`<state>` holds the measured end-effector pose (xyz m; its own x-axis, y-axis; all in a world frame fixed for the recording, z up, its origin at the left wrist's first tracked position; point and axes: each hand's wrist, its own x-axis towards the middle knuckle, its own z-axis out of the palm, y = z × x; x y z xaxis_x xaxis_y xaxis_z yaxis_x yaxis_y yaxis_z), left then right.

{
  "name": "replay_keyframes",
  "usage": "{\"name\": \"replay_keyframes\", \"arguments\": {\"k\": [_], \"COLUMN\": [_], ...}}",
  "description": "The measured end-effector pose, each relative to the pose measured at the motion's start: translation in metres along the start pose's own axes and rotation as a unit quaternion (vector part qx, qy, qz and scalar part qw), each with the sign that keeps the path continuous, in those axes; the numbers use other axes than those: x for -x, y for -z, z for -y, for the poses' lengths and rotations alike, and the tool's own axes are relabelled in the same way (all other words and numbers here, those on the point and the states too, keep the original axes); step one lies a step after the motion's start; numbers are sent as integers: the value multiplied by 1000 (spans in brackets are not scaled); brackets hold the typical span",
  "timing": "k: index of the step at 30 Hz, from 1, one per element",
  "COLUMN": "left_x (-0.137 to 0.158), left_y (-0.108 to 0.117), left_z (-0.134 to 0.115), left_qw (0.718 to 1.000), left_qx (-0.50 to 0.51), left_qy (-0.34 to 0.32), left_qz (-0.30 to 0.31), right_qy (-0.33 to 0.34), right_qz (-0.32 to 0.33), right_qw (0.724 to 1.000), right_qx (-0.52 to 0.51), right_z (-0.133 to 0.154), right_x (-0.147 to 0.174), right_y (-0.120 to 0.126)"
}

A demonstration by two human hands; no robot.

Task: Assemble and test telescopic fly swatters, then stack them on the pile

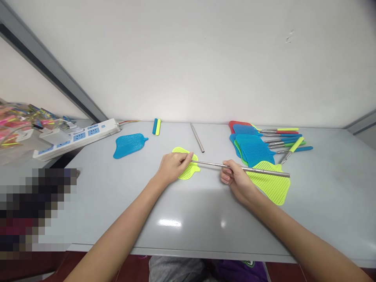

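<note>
An extended metal telescopic rod (212, 164) runs between my two hands. My left hand (175, 164) pinches its thin end, over a yellow fly swatter head (188, 174) lying on the table. Further right, my right hand (235, 176) is closed around the thicker section. The rod's thick end reaches out over a yellow fly swatter (274, 186) with a yellow handle. Behind my hands lies a second metal rod (197, 138), collapsed short. A loose blue swatter head (130, 145) rests to the left, near a blue grip sleeve (154, 126) and a yellow grip sleeve (158, 127).
Several blue, red and green fly swatters (255, 149) are piled at the right. A white power strip (85, 137) with plugged-in chargers lies at the left, beside plastic bags of colourful items (17, 117). A wall (188, 78) closes off the back of the grey table (188, 219).
</note>
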<state>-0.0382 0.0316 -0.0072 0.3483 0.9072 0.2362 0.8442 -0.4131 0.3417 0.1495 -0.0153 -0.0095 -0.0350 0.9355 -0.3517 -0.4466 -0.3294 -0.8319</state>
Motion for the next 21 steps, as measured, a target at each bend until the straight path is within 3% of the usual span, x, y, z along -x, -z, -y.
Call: {"name": "replay_keyframes", "arguments": {"k": [3,14,21], "left_x": [1,6,15], "left_y": [-1,-1,-11], "left_z": [-6,-26,-51], "left_qw": [1000,990,981], "left_qx": [0,54,80], "left_qy": [-23,-125,-177], "left_qz": [-7,-34,17], "right_qy": [-17,-16,7], "right_qz": [-11,10,62], "right_qw": [999,999,997], "right_qx": [-39,-32,50], "right_z": [1,-2,-5], "right_x": [-3,-1,3], "right_y": [1,1,-4]}}
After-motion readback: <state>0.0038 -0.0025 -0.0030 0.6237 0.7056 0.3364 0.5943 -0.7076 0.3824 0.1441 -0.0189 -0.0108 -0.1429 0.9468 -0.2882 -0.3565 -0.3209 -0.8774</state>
